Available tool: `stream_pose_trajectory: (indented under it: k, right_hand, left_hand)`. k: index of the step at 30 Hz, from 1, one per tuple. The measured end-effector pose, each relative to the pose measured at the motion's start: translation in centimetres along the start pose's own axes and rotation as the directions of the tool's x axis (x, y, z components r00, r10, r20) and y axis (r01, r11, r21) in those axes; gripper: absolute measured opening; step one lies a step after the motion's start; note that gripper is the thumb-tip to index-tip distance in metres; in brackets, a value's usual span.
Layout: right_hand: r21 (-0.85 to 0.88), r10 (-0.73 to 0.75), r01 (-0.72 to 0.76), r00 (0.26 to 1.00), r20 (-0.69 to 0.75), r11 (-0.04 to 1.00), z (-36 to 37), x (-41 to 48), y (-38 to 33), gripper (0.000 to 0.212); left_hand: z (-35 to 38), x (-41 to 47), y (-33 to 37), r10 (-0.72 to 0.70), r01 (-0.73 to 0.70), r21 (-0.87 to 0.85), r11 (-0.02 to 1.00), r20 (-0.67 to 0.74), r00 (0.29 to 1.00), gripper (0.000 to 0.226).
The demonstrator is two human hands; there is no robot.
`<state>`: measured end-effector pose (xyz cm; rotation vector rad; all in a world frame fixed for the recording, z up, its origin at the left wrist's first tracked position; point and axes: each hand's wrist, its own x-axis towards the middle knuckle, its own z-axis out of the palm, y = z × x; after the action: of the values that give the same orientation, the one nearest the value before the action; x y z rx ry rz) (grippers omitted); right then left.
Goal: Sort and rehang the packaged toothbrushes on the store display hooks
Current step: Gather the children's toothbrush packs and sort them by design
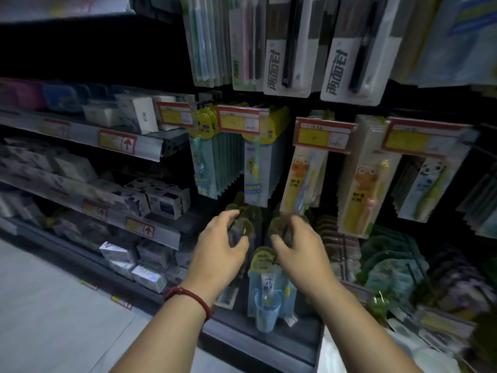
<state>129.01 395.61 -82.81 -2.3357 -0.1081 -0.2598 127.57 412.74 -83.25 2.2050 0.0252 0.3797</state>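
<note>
Head view, landmark = blue cup pack (267, 292), low on the display. Left hand (223, 246) is just above-left of it, fingers curled over the headers of a shadowed row of toothbrush packs (244, 223), thumb below, gripping the bunch, likely so it shifts as one. Right hand (300, 244) is just above-right, fingers and thumb half closed, pinching the next row (277, 227); it's blurred, so grip depth is unclear. What the rows hang from is hidden behind the hands. Orange cartoon packs (304, 181) hang further above-right, untouched. My read: sorting barely started, headers held to keep hang holes aligned
</note>
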Motion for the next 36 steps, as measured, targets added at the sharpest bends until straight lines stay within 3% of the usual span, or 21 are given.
stream_pose_trajectory:
  k: [7,16,21,25,31,36]
  right_hand:
    - [-0.308,-0.104,0.133,0.989,0.108,0.942,-7.2,-6.8,-0.2,0.054]
    - [-0.517,-0.168,0.179,0.983,0.069,0.837,-19.0,-12.2,-3.4,0.052]
    - [-0.448,-0.192,0.143,0.979,-0.066,0.882,-25.3,-13.9,-5.5,0.05]
    - [-0.292,-0.159,0.097,0.968,-0.194,0.952,-29.1,-13.8,-6.6,0.054]
    - [-0.106,-0.063,0.032,0.951,-0.304,0.994,-33.1,-9.2,-6.8,0.047]
    - [0.088,0.026,0.006,0.932,-0.36,0.996,-35.4,-3.4,-6.7,0.032]
  left_hand:
    - [-0.8,-5.9,5.0,0.124,-0.191,0.411,0.892,0.184,0.975,0.057]
    - [-2.7,-9.7,16.7,0.35,-0.411,0.393,0.823,0.219,0.911,0.057]
    - [-4.6,-10.5,23.2,0.478,-0.51,0.388,0.768,0.183,0.859,0.054]
    - [-5.2,-9.6,27.6,0.509,-0.536,0.244,0.808,0.171,0.844,0.053]
    - [-4.5,-4.4,32.2,0.409,-0.404,-0.06,0.913,0.123,0.904,0.048]
    - [-2.8,0.4,35.1,0.364,-0.341,-0.141,0.929,0.199,0.91,0.032]
